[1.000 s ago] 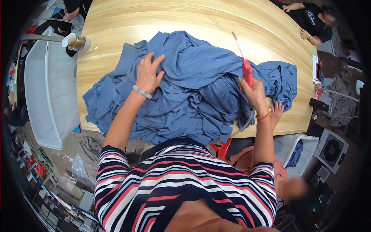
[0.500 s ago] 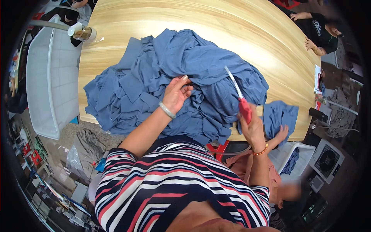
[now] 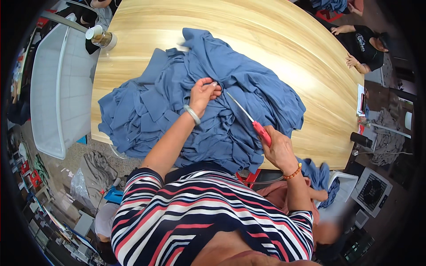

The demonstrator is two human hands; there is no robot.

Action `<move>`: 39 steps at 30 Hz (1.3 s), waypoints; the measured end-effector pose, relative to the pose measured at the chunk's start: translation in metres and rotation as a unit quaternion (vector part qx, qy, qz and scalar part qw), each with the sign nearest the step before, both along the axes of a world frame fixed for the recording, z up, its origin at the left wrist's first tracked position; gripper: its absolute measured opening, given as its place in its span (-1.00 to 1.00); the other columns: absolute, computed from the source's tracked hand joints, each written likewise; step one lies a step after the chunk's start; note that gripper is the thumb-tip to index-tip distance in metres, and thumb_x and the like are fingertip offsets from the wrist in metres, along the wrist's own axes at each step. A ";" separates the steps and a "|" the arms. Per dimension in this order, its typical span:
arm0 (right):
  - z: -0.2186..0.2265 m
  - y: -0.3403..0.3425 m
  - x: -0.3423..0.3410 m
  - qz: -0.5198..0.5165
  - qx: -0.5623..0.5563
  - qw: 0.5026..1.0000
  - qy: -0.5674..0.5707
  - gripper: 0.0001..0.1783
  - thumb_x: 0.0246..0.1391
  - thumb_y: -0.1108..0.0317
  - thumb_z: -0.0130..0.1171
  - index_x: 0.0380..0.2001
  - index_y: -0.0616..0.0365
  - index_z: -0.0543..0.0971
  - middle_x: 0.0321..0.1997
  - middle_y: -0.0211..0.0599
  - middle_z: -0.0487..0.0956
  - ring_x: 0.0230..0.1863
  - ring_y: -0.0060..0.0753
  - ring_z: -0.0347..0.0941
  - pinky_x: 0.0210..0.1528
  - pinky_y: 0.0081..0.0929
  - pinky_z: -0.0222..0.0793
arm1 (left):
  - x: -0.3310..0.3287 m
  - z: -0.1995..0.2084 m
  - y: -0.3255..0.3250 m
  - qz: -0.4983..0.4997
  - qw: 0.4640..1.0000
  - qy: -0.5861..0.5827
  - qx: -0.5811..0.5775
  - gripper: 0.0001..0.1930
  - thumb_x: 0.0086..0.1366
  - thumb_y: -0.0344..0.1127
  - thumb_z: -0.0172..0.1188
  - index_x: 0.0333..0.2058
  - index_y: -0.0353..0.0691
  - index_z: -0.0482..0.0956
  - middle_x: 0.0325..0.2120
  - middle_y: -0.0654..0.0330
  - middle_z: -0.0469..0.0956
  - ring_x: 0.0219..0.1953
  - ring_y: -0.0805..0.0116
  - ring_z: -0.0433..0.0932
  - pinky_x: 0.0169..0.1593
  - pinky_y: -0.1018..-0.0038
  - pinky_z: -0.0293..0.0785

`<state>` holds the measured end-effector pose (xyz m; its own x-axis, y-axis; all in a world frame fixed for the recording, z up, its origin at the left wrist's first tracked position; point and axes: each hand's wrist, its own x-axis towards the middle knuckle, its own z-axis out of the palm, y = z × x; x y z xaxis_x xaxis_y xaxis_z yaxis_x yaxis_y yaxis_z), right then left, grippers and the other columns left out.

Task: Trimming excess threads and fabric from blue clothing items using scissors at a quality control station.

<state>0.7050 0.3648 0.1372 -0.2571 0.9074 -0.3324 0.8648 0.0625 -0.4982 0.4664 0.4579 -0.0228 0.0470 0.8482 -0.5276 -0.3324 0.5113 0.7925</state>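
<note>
A heap of blue garments [image 3: 151, 104] with collars and buttons spreads over the wooden table before me. My left hand [image 3: 205, 92], a pale bangle on its wrist, is closed in a pinch at gathered cloth in the middle of the heap. Folds run out from the fingertips along the blue garment [image 3: 262, 82]; the exact spot gripped is partly hidden. In my right hand [image 3: 279, 148] are red-handled scissors [image 3: 262, 132], held above the heap's right side. Their narrow metal blades look closed and point up and left, the tip near my left fingers.
Left of the wooden table [image 3: 146, 22] stands a large white bin [image 3: 62, 97]; a lidded jar [image 3: 100, 37] sits by that edge. Close on my right, a co-worker's arm [image 3: 316, 194] reaches by a white crate [image 3: 348, 181]. Another person [image 3: 364, 46] stands at the far right edge.
The scissors have swung left, their tip now near my left hand. The top garment's upper part has shifted up. At right, the co-worker's blue piece has moved off the table toward the crate.
</note>
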 end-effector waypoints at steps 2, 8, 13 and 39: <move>-0.006 0.001 -0.002 -0.009 0.018 1.000 0.005 -0.80 -0.01 0.41 0.12 -0.27 0.14 0.43 -0.50 -0.06 0.49 -0.39 0.03 0.47 -0.35 -0.17 0.35 | -0.005 0.005 0.007 -0.033 0.999 0.006 -0.024 -0.68 0.27 -0.23 0.14 -0.08 -0.26 0.35 -0.34 0.14 0.60 -0.41 0.45 0.58 -0.35 0.61 0.46; -0.012 0.011 -0.007 -0.015 0.019 1.000 0.001 -0.76 -0.02 0.42 0.13 -0.22 0.12 0.42 -0.45 -0.05 0.51 -0.35 0.02 0.47 -0.32 -0.18 0.36 | -0.012 0.025 0.032 0.109 0.993 -0.036 -0.025 -0.39 0.21 -0.31 0.22 0.11 -0.31 0.08 -0.24 0.03 0.47 -0.47 0.28 0.60 -0.46 0.54 0.54; -0.009 0.031 -0.016 -0.009 -0.006 0.999 -0.031 -0.78 0.02 0.32 0.12 -0.26 0.13 0.42 -0.55 -0.01 0.50 -0.44 0.09 0.47 -0.38 -0.13 0.34 | -0.017 -0.014 0.051 0.055 0.976 -0.193 -0.079 -0.82 0.24 -0.38 0.18 -0.28 -0.27 0.36 -0.43 0.11 0.53 -0.48 0.35 0.59 -0.42 0.55 0.58; 0.005 0.028 -0.011 -0.037 -0.012 0.999 0.019 -0.78 0.04 0.30 0.15 -0.27 0.12 0.43 -0.59 0.00 0.48 -0.46 0.11 0.45 -0.41 -0.13 0.32 | -0.048 0.051 0.075 -0.248 0.968 -0.048 -0.008 -0.83 0.29 -0.30 0.13 -0.29 -0.28 0.57 -0.38 0.27 0.57 -0.39 0.50 0.51 -0.30 0.55 0.46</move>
